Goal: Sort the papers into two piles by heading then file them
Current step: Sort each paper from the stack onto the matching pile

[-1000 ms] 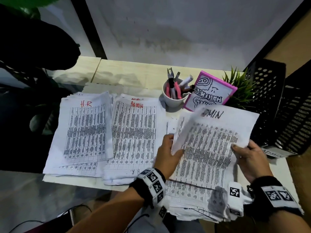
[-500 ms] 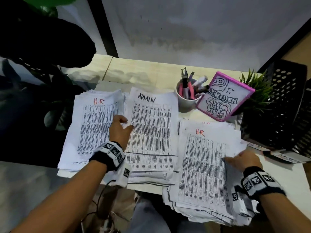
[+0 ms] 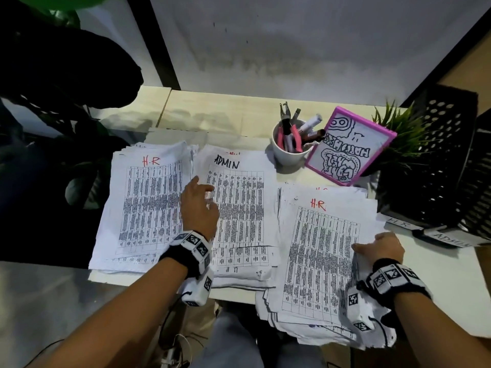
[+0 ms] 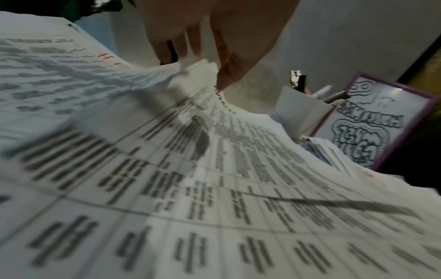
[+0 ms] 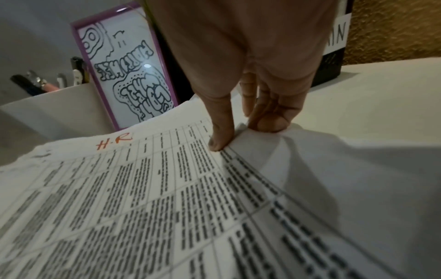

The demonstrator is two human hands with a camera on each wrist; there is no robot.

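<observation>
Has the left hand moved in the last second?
Yes. The left hand went leftward, from beside the unsorted stack to the seam between the H.R pile and the ADMIN pile.

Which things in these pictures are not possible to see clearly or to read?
- Head view: table text on the unsorted pile is too small to read.
- Head view: red heading under the ADMIN sheet is covered.
- Left wrist view: print blurred by motion.
- Right wrist view: bin label cut by the right hand.
</observation>
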